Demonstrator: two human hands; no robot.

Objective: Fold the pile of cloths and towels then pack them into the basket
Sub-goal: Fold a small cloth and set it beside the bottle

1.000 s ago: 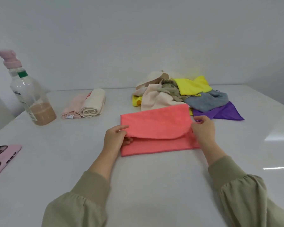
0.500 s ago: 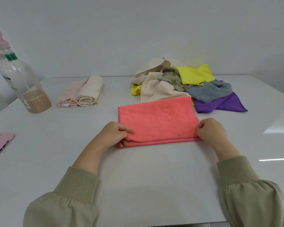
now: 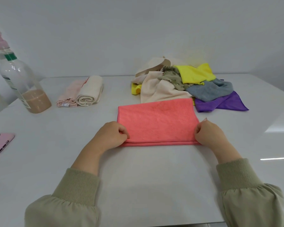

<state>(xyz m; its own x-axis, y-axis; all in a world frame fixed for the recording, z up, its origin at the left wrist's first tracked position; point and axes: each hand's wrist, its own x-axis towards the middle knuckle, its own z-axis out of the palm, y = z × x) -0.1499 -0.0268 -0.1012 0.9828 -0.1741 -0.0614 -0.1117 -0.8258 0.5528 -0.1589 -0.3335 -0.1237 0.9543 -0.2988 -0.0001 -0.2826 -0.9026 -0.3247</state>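
Olive sleeves (image 3: 75, 192) are resting nearest over the white surface (image 3: 146, 177). Just beyond, the left hand (image 3: 111, 136) and right hand (image 3: 209, 135) are each pinching a near corner of the folded coral cloth (image 3: 157, 122) — fingers curled — as it is lying flat mid-surface. Farther back, the loose pile (image 3: 187, 86) is sitting just behind its far edge; two rolled towels (image 3: 84, 94) are lying to the left, near a bottle (image 3: 23, 82).

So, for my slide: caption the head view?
Left hand and right hand pinch the folded cloth at its near corners; pile behind.
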